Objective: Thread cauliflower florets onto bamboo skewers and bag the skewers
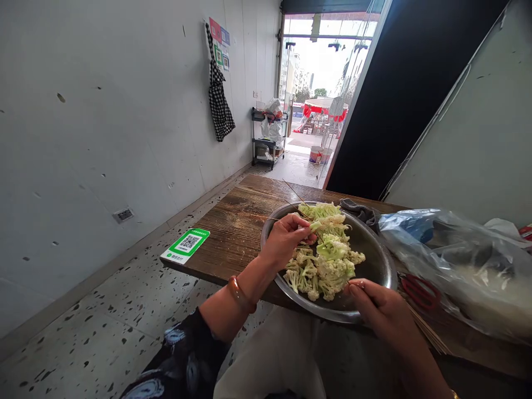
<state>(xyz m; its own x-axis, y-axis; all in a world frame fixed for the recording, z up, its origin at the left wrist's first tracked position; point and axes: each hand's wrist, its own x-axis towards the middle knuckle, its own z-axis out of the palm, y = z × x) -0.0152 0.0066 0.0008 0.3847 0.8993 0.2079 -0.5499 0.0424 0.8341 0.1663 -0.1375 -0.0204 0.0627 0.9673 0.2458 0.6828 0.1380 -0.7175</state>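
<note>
A wide metal bowl (376, 260) holds pale green cauliflower florets (310, 274), some loose and some lined up on thin wooden skewers (294, 191) whose ends stick out past the far rim. Over the bowl, my left hand (288, 238) is closed, with thumb and fingers pinching a cauliflower floret (318, 225) by its stem. My right hand (376, 307) is closed at the bowl's near right rim, fingertips pinching the end of what looks like a skewer. Most of that skewer is hidden by the cauliflower.
The bowl overhangs the near edge of a wooden table (233, 221). A green QR-code sign (188, 245) lies on the left corner. To the right are red-handled scissors (421, 292), a bundle of skewers (430, 332), a clear plastic bag (465, 266) and a dark cloth (361, 211).
</note>
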